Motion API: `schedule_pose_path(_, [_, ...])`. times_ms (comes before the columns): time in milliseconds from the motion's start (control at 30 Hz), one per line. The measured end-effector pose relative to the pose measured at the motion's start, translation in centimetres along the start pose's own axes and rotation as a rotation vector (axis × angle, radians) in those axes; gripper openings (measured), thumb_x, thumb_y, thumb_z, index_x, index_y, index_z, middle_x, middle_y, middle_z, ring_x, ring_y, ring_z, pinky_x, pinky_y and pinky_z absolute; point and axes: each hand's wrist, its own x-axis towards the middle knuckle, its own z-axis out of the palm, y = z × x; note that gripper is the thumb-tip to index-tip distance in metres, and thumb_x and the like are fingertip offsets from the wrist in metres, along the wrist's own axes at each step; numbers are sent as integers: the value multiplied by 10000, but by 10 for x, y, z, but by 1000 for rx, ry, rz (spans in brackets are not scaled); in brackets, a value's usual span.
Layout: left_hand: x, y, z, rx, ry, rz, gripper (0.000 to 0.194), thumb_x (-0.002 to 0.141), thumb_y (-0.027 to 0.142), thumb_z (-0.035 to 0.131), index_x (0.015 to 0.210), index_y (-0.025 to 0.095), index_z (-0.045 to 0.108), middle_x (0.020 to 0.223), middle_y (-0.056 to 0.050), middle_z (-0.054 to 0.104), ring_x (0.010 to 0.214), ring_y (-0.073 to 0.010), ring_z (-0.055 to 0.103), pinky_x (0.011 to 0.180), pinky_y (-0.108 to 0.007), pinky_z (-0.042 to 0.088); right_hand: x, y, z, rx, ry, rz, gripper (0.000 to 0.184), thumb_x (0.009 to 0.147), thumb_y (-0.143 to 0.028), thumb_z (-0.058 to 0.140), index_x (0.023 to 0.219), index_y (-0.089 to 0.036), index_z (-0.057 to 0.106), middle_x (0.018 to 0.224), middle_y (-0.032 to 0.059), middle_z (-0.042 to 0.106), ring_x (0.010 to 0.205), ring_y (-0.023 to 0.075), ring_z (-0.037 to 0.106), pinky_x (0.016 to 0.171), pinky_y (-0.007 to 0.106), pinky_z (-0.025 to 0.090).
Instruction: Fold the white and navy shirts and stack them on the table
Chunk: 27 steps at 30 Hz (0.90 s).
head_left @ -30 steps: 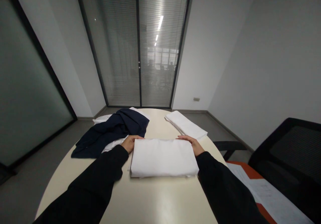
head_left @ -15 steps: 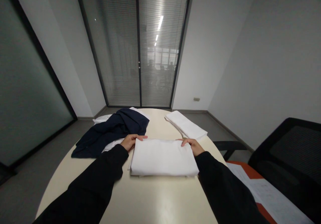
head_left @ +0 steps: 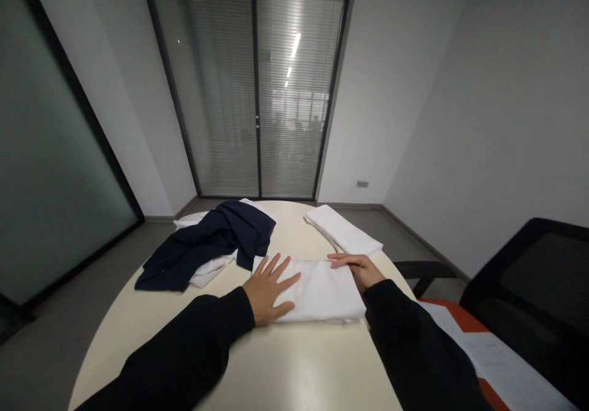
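Note:
A folded white cloth [head_left: 322, 294] lies on the table in front of me, its kind of garment hidden by the folding. My left hand [head_left: 271, 291] rests flat on its left part, palm down with the fingers spread. At the far right corner, my right hand [head_left: 360, 270] pinches the cloth's edge; part of its fingers is out of sight behind the fabric. Left of the cloth, a crumpled navy garment [head_left: 216, 236] covers some white fabric [head_left: 214, 270]. Another folded white cloth [head_left: 343, 230] sits at the table's back right.
Everything lies on a round cream table [head_left: 294, 368]. To the right stands a black mesh chair [head_left: 543, 276] with an armrest near the table edge. Papers [head_left: 501, 356] lie on an orange surface there. A glass partition with blinds [head_left: 257, 92] is beyond the table.
My left hand has let go of the cloth's far left corner and moved nearer and right, onto its top, fingers now spread. My right hand stays at the far right corner.

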Motion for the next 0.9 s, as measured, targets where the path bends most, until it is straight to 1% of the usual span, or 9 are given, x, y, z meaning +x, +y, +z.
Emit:
schedule_pose_path(33, [-2, 1, 3, 28, 0, 9, 690, 848, 493, 591, 1476, 323, 364, 1609, -87, 155, 1461, -399, 89, 1147, -615, 67, -1, -12, 2, -61, -20, -38, 209, 745, -339, 626, 784, -224, 796, 1108, 90, 727, 1115, 303, 628, 1012, 473, 443])
schedule_pose_path(100, [-3, -1, 7, 46, 11, 21, 693, 845, 499, 594, 1476, 330, 364, 1607, -90, 165, 1456, -411, 100, 1141, -626, 78, -2, -37, 14, -235, -96, -133, 307, 828, -300, 520, 978, -235, 780, 1164, 76, 707, 1177, 282, 595, 1087, 471, 376])
schedule_pose_path(200, [-2, -5, 8, 32, 23, 21, 704, 847, 517, 586, 1482, 321, 354, 1603, -92, 180, 1454, -416, 103, 1139, -630, 83, -8, -61, 50, -561, -186, -235, 451, 915, -351, 460, 1347, -280, 569, 1403, 44, 548, 1346, 278, 435, 1153, 487, 270])
schedule_pose_path(267, [-1, -9, 10, -4, 6, -1, 695, 871, 539, 544, 1490, 295, 343, 1598, -95, 199, 1459, -398, 109, 1148, -607, 101, -14, -60, 77, -771, -241, -211, 541, 914, -490, 480, 1425, -312, 465, 1509, 47, 413, 1422, 346, 287, 1155, 576, 183])
schedule_pose_path(367, [1, -16, 15, -84, -45, -56, 671, 929, 573, 419, 1503, 240, 320, 1590, -106, 218, 1467, -356, 116, 1162, -554, 143, -23, -40, 103, -956, -227, -152, 656, 901, -593, 455, 1479, -293, 374, 1545, 76, 340, 1442, 406, 185, 1139, 642, 80])
schedule_pose_path(433, [4, -21, 18, -130, -65, -85, 694, 943, 596, 366, 1509, 200, 303, 1587, -122, 215, 1471, -336, 112, 1170, -523, 150, -26, -26, 109, -1005, -196, -126, 691, 895, -640, 425, 1488, -291, 356, 1551, 84, 326, 1444, 419, 163, 1131, 653, 49])
schedule_pose_path(533, [7, -27, 21, -156, -69, -115, 729, 943, 617, 341, 1505, 154, 304, 1580, -137, 222, 1474, -324, 105, 1180, -496, 139, -27, -15, 109, -1021, -142, -94, 729, 865, -700, 420, 1480, -311, 370, 1560, 89, 308, 1446, 431, 134, 1120, 660, 55])
schedule_pose_path(767, [10, -30, 20, -139, -56, -218, 703, 957, 591, 309, 1489, 133, 341, 1576, -152, 230, 1470, -337, 119, 1172, -501, 138, -26, -11, 110, -1008, 40, 119, 786, 864, -737, 351, 1480, -251, 385, 1575, 97, 276, 1450, 446, 64, 1127, 602, 97])
schedule_pose_path(900, [9, -34, 28, -31, 18, -310, 700, 955, 590, 299, 1477, 127, 360, 1557, -167, 284, 1455, -337, 193, 1159, -519, 171, -27, -10, 109, -1074, 65, 161, 750, 868, -724, 353, 1470, -279, 398, 1569, 68, 300, 1441, 433, 136, 1121, 574, 119])
